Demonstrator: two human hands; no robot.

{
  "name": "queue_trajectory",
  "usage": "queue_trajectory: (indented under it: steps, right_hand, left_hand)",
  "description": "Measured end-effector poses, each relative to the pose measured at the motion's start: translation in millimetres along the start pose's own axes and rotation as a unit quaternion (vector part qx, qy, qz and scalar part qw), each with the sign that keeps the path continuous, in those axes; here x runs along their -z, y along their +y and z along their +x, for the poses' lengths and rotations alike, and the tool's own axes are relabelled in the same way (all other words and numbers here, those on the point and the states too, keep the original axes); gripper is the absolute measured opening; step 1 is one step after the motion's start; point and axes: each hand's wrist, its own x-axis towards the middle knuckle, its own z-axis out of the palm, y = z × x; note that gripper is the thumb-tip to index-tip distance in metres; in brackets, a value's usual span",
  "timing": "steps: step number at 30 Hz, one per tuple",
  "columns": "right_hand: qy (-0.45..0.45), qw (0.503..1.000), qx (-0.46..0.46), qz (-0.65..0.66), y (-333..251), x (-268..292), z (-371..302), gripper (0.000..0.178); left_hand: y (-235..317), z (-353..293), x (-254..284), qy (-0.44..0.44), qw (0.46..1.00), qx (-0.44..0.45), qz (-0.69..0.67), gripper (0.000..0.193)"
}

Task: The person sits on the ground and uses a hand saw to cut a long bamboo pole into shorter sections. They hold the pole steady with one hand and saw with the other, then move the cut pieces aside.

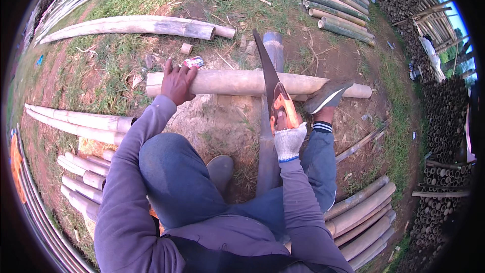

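A thick, pale bamboo pole (227,82) lies crosswise before me, over another bamboo pole (268,167) that runs away from me. My bare left hand (178,82) rests on top of the crosswise pole near its left end, fingers spread over it. In a white knitted glove, my right hand (289,134) is wrapped round the orange handle of a hand saw (268,65). The dark blade points up and away, passing across the pole in this view; whether its teeth touch the bamboo I cannot tell. My shod foot (327,97) presses on the pole's right part.
Long bamboo poles (131,25) lie beyond on the grass. Cut lengths are stacked at the far right (338,5), near left (83,179) and near right (364,217). A short offcut (186,49) and a colourful wrapper (193,61) lie behind the pole. Large bamboo piles (444,121) line the right side.
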Motion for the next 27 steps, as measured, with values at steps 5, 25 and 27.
queue_trajectory:
  steps: [5, 25, 27]
  right_hand:
    - [-0.007, 0.997, -0.036, 0.063, -10.0, 18.4, -43.3, 0.020]
    - [-0.043, 0.978, -0.176, 0.100, -59.7, 100.2, -135.6, 0.022]
    - [-0.001, 0.966, -0.176, 0.188, -67.4, 101.7, -145.5, 0.021]
  left_hand:
    - [-13.6, -8.2, -0.3, -0.003, 1.000, 0.001, -0.001, 0.091]
    - [-13.3, -13.6, 1.6, 0.003, 1.000, 0.006, -0.006, 0.086]
    - [-9.1, -11.5, 0.6, 0.007, 1.000, -0.001, 0.001, 0.090]
